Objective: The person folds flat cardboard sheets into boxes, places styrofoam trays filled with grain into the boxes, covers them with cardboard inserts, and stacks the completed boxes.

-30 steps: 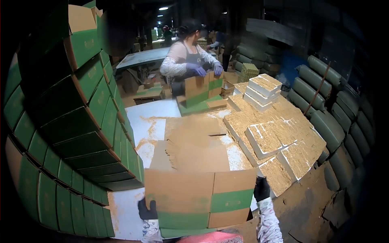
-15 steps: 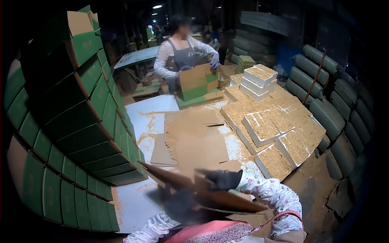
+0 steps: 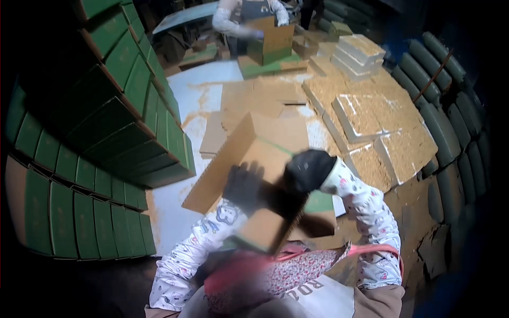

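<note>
A partly unfolded cardboard box [image 3: 220, 167], brown inside with some green on it, stands tilted right in front of me. My left hand [image 3: 244, 186], in a dark glove, lies with its fingers spread against the inside of the box. Its palm side is hidden. Black-gloved as well, my right hand [image 3: 308, 170] is closed around the upper edge of a box panel on the right. Under the box lie flat brown cardboard sheets [image 3: 238, 98] on a white tabletop [image 3: 185, 87].
Green and brown boxes [image 3: 124, 69] are stacked high on the left. White-sided blocks [image 3: 363, 114] topped with tan, crumbly material cover the table's right side. Across the table, a person [image 3: 254, 16] handles another box [image 3: 275, 42]. Grey-green sacks [image 3: 442, 138] are piled at right.
The box has been opened out and turned, so its inside now faces up. My left hand has moved inside it. My view has tilted downward. Across the table, the person's box has turned.
</note>
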{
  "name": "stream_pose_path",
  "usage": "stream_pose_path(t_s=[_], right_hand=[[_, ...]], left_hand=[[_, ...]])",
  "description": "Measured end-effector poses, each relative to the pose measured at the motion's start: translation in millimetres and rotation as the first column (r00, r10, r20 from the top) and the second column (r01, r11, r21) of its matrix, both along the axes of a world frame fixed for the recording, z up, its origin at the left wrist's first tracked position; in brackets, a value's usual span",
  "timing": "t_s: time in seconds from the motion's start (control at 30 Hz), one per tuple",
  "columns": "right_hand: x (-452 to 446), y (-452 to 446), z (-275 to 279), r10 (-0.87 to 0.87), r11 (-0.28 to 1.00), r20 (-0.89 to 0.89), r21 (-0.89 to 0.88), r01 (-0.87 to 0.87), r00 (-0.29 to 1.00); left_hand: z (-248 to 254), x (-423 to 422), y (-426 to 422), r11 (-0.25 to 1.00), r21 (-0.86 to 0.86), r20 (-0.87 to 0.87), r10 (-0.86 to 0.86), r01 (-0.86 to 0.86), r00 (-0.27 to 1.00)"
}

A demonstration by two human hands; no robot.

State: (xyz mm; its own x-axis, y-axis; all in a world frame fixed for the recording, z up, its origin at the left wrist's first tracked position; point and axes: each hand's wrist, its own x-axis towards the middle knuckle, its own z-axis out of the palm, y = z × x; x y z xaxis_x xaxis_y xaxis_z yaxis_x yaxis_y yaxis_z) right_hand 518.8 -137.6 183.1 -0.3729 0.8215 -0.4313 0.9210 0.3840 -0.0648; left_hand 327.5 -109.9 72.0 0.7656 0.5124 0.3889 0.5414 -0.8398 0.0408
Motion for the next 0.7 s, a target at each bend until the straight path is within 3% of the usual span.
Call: stream_pose_path(t_s=[0.03,0.07,0.13,0.23,0.27,0.3,0.33,0.37,0.4,0.43,0.47,0.5,0.53,0.57,0.63,0.7], right_hand=[[-8.7,13.4,-17.6,-0.053,0.951,-0.253,0.282,0.126,0.966],[-16.2,24.4,-47.3,-0.045,0.808,-0.493,0.493,0.321,0.869],[-25.5,41.7,-94.4,0.263,0.521,-0.442,0.813,0.259,0.858],[-21.8,34.9,-90.5,0.339,0.388,-0.531,0.831,0.399,0.777],[-21.9,32.8,-91.4,0.221,0.421,-0.782,0.615,0.667,0.582],[-17.7,29.1,-89.1,0.189,0.422,-0.818,0.567,0.707,0.544],[-9.0,28.1,-84.6,0.16,0.413,-0.844,0.529,0.742,0.512],[-2.4,31.7,-86.9,0.138,0.373,-0.965,0.257,0.891,0.221],[7.9,24.3,-88.8,0.177,0.266,-0.933,0.352,0.897,0.314],[16.8,9.9,-92.5,0.102,0.15,-0.907,0.419,0.895,0.408],[19.4,-8.3,-99.6,0.019,0.034,-0.875,0.484,0.875,0.483],[11.8,-27.6,-120.4,-0.063,0.301,-0.946,0.287,0.909,0.319],[-1.8,-45.0,-155.4,-0.18,0.532,-0.969,0.048,0.845,0.168],[-26.7,-45.6,-176.4,-0.179,0.58,-0.982,-0.054,0.813,0.062],[-76.0,-46.5,-216.9,-0.204,0.649,-0.966,-0.253,0.717,-0.156],[-76.7,-42.8,-117.8,-0.258,0.696,-0.966,-0.196,0.691,-0.014]], left_hand=[[22.2,-2.5,1.7,0.995,-0.035,-0.146,-0.101,0.097,0.984],[53.2,-10.4,1.2,0.977,-0.088,-0.284,-0.212,0.195,0.935],[93.8,-35.3,14.9,0.949,-0.242,-0.13,-0.236,0.199,0.963],[79.8,-51.5,34.9,0.956,-0.239,0.138,-0.139,0.169,0.981],[72.4,-57.0,37.2,0.957,-0.245,0.216,-0.104,0.157,0.971],[66.0,-56.7,41.0,0.958,-0.242,0.297,-0.076,0.152,0.952],[49.9,-38.9,14.4,0.885,-0.4,0.173,-0.182,0.238,0.968],[34.3,-23.8,-6.0,0.898,-0.385,0.033,-0.218,0.214,0.975],[31.5,-18.6,-6.3,0.933,-0.315,-0.009,-0.186,0.174,0.982],[28.6,-13.4,-6.8,0.961,-0.243,-0.049,-0.15,0.133,0.988],[34.4,-27.6,14.1,0.992,-0.116,0.016,-0.054,0.055,0.998],[34.8,-45.9,41.1,0.993,-0.1,0.162,-0.041,0.058,0.986],[12.2,-71.6,72.2,0.962,-0.267,0.399,0.064,0.05,0.915],[2.2,-93.4,100.8,0.926,-0.376,0.454,0.223,-0.042,0.863],[-5.9,-105.8,107.7,0.876,-0.461,0.391,0.346,-0.143,0.853],[-21.2,-77.0,65.6,0.839,-0.545,0.302,0.204,-0.007,0.931]])
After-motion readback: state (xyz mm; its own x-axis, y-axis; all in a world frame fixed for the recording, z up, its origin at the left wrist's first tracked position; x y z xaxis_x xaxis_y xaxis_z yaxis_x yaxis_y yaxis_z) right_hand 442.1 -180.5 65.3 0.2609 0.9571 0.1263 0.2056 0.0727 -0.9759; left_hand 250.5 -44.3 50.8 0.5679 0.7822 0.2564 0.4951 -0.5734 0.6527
